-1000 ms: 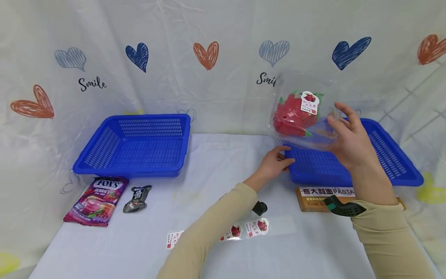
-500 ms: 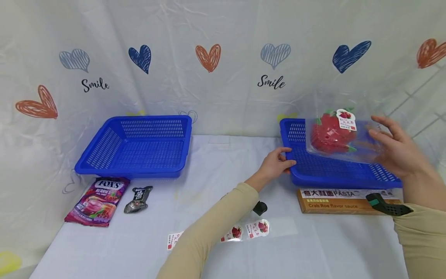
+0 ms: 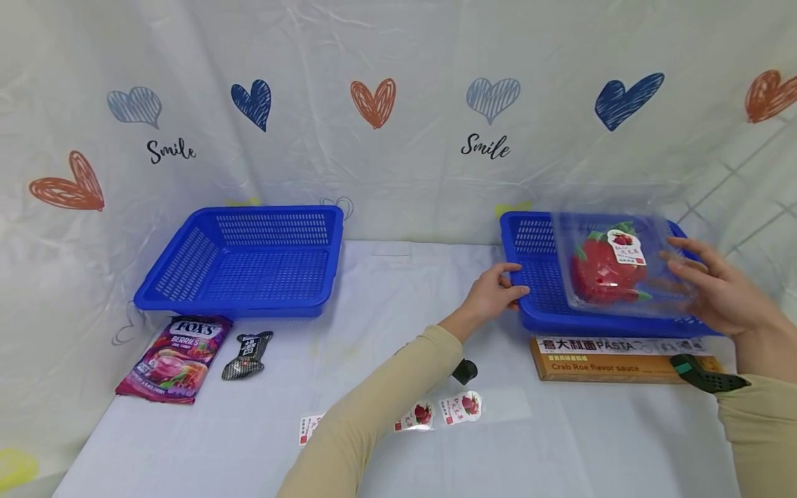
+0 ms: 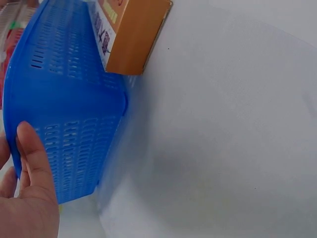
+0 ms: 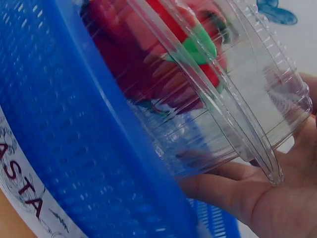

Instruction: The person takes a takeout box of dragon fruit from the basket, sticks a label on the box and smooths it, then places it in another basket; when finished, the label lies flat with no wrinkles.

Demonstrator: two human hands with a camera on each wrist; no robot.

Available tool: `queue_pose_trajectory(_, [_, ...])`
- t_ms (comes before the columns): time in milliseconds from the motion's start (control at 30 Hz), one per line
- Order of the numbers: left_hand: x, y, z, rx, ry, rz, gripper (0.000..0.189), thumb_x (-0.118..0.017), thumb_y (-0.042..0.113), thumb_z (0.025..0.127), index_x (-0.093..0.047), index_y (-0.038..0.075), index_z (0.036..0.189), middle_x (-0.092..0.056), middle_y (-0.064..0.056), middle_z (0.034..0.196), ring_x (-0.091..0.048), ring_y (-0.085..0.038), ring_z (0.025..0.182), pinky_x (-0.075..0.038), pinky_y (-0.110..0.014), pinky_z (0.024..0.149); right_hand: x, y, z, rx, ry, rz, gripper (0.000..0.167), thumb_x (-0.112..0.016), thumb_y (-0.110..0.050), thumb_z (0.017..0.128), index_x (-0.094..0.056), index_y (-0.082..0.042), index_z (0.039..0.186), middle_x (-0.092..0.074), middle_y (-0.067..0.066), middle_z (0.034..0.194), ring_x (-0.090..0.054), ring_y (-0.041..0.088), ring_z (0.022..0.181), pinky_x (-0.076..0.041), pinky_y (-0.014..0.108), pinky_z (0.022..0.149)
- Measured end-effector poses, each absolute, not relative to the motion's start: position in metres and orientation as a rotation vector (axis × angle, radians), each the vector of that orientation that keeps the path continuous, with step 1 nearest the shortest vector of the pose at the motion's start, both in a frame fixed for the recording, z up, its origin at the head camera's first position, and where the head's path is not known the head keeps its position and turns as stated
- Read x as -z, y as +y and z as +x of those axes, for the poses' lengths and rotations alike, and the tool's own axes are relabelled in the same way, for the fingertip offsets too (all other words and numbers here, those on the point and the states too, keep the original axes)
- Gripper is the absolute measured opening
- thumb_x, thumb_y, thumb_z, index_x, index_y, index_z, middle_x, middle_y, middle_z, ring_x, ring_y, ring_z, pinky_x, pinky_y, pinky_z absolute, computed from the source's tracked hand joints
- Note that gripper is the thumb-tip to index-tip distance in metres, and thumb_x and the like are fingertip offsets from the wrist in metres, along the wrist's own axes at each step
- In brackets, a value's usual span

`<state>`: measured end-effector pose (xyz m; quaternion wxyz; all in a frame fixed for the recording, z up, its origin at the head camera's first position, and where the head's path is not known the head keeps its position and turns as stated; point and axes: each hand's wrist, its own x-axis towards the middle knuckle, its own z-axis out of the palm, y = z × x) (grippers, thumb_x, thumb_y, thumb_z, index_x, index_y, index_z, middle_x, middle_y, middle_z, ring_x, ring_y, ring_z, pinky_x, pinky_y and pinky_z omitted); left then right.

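My right hand (image 3: 725,290) grips the right side of a clear plastic clamshell container (image 3: 663,277). A red dragon fruit (image 3: 602,273) with green tips lies inside, under a white sticker (image 3: 626,247) on the lid. The container is tilted and low over the right blue basket (image 3: 542,319); in the right wrist view the clamshell (image 5: 233,116) overlaps the basket's rim, with fingers beneath it and the thumb side hidden. My left hand (image 3: 490,294) pinches that basket's left rim, thumb outside the wall in the left wrist view.
Against the right basket's front lies a pasta box (image 3: 610,369). A second blue basket (image 3: 230,304) stands at left, with a berry candy bag (image 3: 176,360) and a small black packet (image 3: 245,356) before it. Dragon fruit stickers (image 3: 461,408) on a backing strip lie front centre, partly behind the left sleeve.
My right hand has carried the clamshell container right and down, from above the basket's left end to low over its middle. My left hand has kept its hold on the rim.
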<state>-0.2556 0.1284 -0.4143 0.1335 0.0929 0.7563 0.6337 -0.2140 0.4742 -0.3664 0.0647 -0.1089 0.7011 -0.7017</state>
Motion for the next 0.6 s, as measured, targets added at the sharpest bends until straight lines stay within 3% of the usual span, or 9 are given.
queue_pose_trajectory(100, [0.414,0.129,-0.256,-1.832,2.196,0.264,0.043,-0.070,0.017,0.092,-0.057,0.017,0.133,-0.055,0.000,0.080,-0.062,-0.012,0.059,-0.056,-0.041,0.077,0.372,0.478,-0.217,2.124,2.101,-0.351,0.049,-0.031,-0.004,0.106,-0.024,-0.024,0.151,-0.045,-0.016,0.131,-0.065,0.005,0.099,-0.053,0.027,0.068])
queue_pose_trajectory(300, [0.414,0.130,-0.256,-1.821,2.211,0.258,0.043,-0.070,0.017,0.091,-0.057,0.018,0.133,-0.055,0.000,0.080,-0.062,-0.012,0.059,-0.056,-0.042,0.077,0.381,0.486,-0.227,2.075,2.052,-0.376,0.050,-0.031,-0.004,0.106,-0.027,-0.026,0.150,-0.048,-0.018,0.129,-0.065,0.005,0.101,-0.053,0.029,0.069])
queue_pose_trajectory(600, [0.415,0.132,-0.254,-1.776,2.244,0.232,0.043,-0.070,0.019,0.092,-0.057,0.020,0.133,-0.055,0.001,0.082,-0.062,-0.012,0.061,-0.055,-0.028,0.065,0.386,0.495,-0.234,1.991,2.017,-0.312,0.048,-0.031,-0.004,0.106,-0.032,-0.029,0.147,-0.048,-0.020,0.125,-0.064,0.007,0.100,-0.054,0.030,0.071])
